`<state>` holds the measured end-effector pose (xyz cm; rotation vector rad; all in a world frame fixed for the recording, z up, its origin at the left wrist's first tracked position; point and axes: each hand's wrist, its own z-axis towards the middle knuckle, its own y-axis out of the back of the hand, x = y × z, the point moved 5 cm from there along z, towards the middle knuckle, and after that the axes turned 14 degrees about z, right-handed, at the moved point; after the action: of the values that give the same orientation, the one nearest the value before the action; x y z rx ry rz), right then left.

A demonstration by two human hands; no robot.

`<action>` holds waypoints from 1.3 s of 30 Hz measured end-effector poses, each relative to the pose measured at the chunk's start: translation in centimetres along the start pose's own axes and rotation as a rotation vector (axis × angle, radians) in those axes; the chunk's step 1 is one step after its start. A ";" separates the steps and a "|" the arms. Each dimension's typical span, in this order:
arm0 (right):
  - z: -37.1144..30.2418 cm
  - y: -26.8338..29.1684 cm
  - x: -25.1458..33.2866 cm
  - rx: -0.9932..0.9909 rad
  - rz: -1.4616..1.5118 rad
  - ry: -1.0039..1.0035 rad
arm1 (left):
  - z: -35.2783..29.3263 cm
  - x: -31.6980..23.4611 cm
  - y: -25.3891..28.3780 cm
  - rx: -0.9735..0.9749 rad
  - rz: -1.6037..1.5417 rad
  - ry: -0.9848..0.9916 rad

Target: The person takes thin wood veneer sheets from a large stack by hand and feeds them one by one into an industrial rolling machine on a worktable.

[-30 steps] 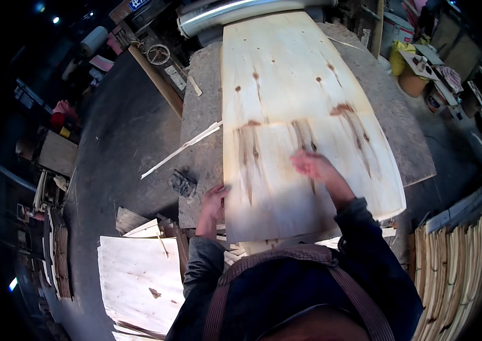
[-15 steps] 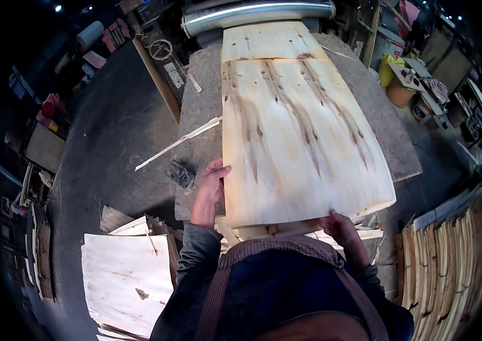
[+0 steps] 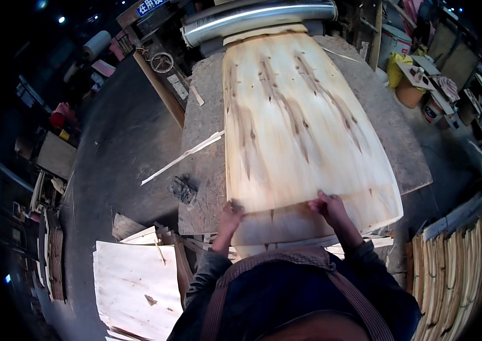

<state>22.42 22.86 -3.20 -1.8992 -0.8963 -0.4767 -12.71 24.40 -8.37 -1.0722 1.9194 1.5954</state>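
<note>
A large pale sheet of wood veneer (image 3: pixel 275 153) with brown knot streaks lies in front of me, its far end just short of a shiny metal roller (image 3: pixel 261 21). At its near left corner my left hand (image 3: pixel 231 221) is closed on the edge. My right hand (image 3: pixel 332 211) pinches the same near edge farther right, thumb on top; the fingers below are partly hidden. Beneath it, another veneer sheet (image 3: pixel 286 228) shows past the near edge, close to my waist. A rough worktable (image 3: pixel 389 142) carries the sheets.
A thin wood strip (image 3: pixel 184 157) and a dark block (image 3: pixel 182 190) lie on the table's left side. White veneer sheets (image 3: pixel 133 284) are piled at lower left. Upright veneer sheets (image 3: pixel 457 278) stand at lower right. A handwheel (image 3: pixel 162 62) is left of the roller.
The top sheet has slid away from me toward the roller, uncovering more of the sheet below. My left hand has moved from its left side to the near corner; my right hand has moved forward.
</note>
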 end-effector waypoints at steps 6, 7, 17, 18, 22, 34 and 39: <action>10.6 -2.9 2.1 -0.031 0.122 0.085 | -1.4 -0.6 -1.7 -0.173 0.490 -0.064; 11.8 -3.6 2.7 -0.041 0.119 0.101 | -1.5 -0.5 -1.6 -0.155 0.458 -0.057; 14.1 -8.1 5.2 0.195 0.274 0.086 | 3.0 5.3 -1.6 -0.044 0.046 0.210; 12.6 -7.3 4.1 0.186 0.235 0.057 | 3.2 5.4 -1.2 -0.020 -0.038 0.208; 3.6 -3.7 -0.8 0.252 0.034 -0.129 | 1.6 2.8 0.4 -0.124 -0.445 0.193; -10.9 4.7 -5.9 -0.055 -0.003 -0.294 | -3.4 -8.5 9.0 -0.016 -0.954 -0.064; -11.8 0.9 -3.4 0.050 0.158 -0.083 | -2.0 -6.9 9.9 -0.084 -0.886 -0.089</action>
<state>21.40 10.96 -0.38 -1.9370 -0.7964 -0.2802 -15.88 24.97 3.46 -1.5511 1.0511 1.1665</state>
